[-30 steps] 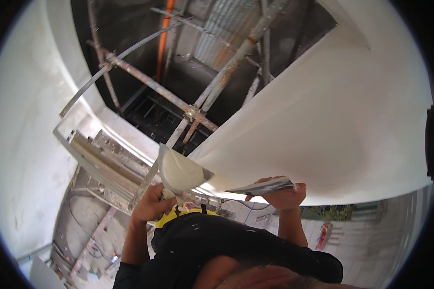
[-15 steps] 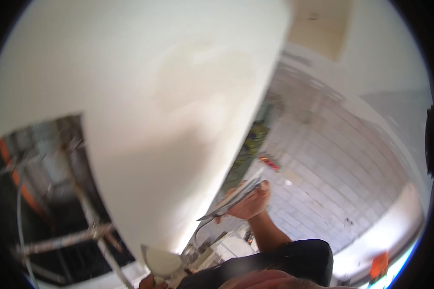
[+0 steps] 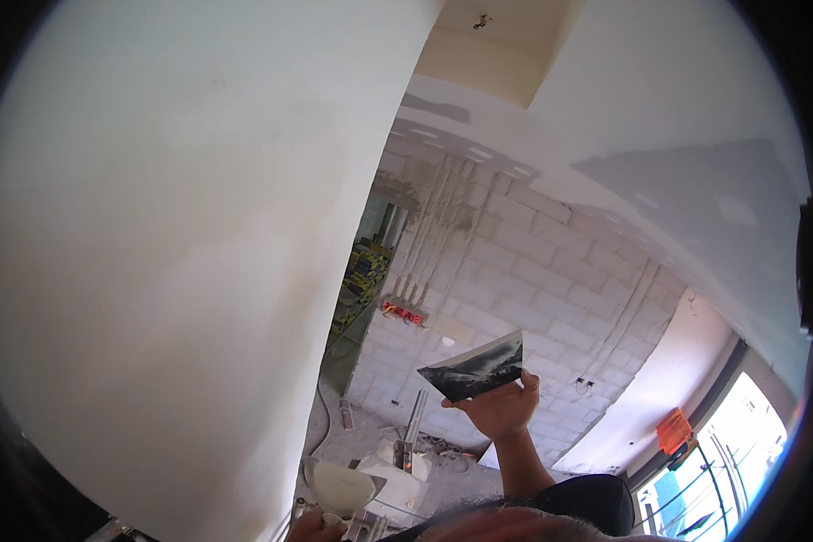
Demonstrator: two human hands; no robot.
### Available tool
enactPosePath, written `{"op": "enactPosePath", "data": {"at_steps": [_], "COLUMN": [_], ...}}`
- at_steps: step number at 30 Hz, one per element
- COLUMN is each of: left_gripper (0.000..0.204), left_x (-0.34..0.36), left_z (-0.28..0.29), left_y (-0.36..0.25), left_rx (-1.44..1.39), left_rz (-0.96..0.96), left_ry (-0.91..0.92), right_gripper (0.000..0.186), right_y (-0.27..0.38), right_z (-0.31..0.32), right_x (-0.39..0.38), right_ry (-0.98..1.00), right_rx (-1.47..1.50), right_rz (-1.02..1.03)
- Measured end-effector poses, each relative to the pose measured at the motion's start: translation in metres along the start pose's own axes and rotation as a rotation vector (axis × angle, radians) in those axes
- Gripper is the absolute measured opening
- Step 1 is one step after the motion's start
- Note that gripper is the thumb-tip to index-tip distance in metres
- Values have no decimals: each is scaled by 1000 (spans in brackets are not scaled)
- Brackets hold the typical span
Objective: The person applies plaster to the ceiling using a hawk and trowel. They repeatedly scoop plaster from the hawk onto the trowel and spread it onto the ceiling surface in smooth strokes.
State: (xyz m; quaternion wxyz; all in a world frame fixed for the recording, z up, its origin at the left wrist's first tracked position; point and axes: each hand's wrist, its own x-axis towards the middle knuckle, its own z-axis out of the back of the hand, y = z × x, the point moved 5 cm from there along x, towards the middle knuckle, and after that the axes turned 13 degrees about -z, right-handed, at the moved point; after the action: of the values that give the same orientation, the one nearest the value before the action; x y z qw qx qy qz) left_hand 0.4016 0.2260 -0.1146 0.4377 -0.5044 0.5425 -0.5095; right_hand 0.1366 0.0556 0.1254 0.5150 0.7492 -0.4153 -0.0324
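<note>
My right hand (image 3: 501,411) is raised in front of me, its thumb and fingers gripping the lower edge of a thin flat plate (image 3: 477,366). The plate is angular, with a shiny dark-and-white face and a pale upper edge; its exact kind does not show. Low in the picture, partly cut off by the lower edge, my left hand (image 3: 316,526) is closed. Just above it is a flat tool with a rounded cream-coloured face (image 3: 341,485), which it seems to hold. The tool's handle is hidden. A smooth off-white wall (image 3: 172,271) stands close on the left, apart from the plate.
Behind is a bare block wall (image 3: 551,280) with cable channels and a red electrical box (image 3: 403,313). Overhead is a ceiling (image 3: 677,99) with grey patches. An orange thing (image 3: 673,431) hangs beside a bright window (image 3: 741,443) on the right. Building material (image 3: 397,479) lies on the floor.
My view has swung left-to-right, so the off-white wall's edge sits further left and the dark opening has mostly gone. The plate has turned from edge-on to show its dark face.
</note>
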Motion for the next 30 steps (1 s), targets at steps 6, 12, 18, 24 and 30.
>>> {"op": "enactPosePath", "data": {"at_steps": [6, 12, 18, 24, 30], "left_gripper": [34, 37, 35, 36, 37], "left_x": [79, 139, 175, 187, 191], "left_z": [-37, -54, -63, -62, -51], "left_y": [18, 49, 71, 61, 38], "left_rx": [-268, -328, -162, -126, -56], "left_rz": [-102, -214, -310, -206, -118], "left_ry": [86, 211, 295, 333, 380], "right_gripper": [72, 70, 72, 72, 73], "right_y": [6, 5, 7, 7, 3], "right_z": [64, 99, 123, 115, 106], "right_x": [-20, -23, -28, -24, -27], "right_ry": [-22, -26, -126, -209, -308], "right_rx": [-23, -94, -148, -94, -51], "right_rz": [26, -20, -55, -20, 0]}}
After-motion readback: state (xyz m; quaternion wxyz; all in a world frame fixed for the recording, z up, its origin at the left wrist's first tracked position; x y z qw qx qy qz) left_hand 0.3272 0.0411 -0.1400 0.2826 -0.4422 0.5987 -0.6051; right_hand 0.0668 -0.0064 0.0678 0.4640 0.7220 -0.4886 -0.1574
